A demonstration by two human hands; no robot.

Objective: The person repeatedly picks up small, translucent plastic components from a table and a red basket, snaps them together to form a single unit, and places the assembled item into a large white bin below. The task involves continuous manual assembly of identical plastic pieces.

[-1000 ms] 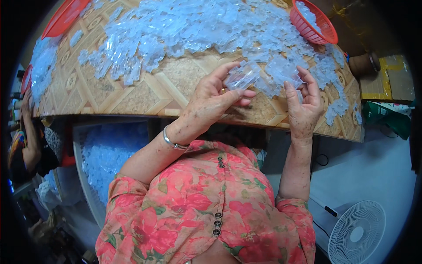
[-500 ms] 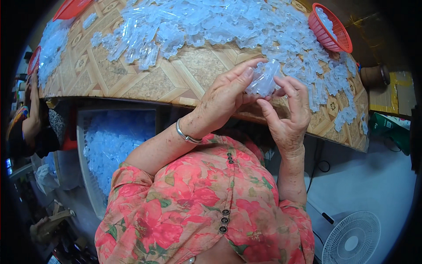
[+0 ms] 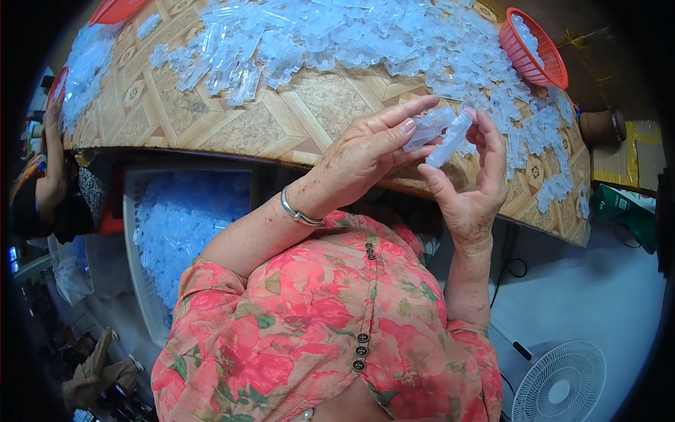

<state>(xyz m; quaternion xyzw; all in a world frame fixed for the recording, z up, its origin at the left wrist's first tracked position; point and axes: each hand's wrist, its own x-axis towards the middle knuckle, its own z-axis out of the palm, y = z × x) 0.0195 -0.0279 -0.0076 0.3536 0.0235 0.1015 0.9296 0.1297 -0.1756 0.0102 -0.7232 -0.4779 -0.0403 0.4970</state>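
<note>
Patterned table (image 3: 253, 130), clear plastic pieces (image 3: 351, 46) strewn across its far side.
Left to right: white crate (image 3: 138, 271) of pieces below the near edge; your left hand (image 3: 365, 146), thumb and fingers holding a clear bunch (image 3: 425, 129); your right hand (image 3: 477, 193), narrowly pinching one clear strip (image 3: 451, 137); red basket (image 3: 522, 62), far right; white fan (image 3: 560, 391), near right.

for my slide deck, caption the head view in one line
Left hand and right hand hold clear plastic pieces over a patterned table strewn with more.
</note>
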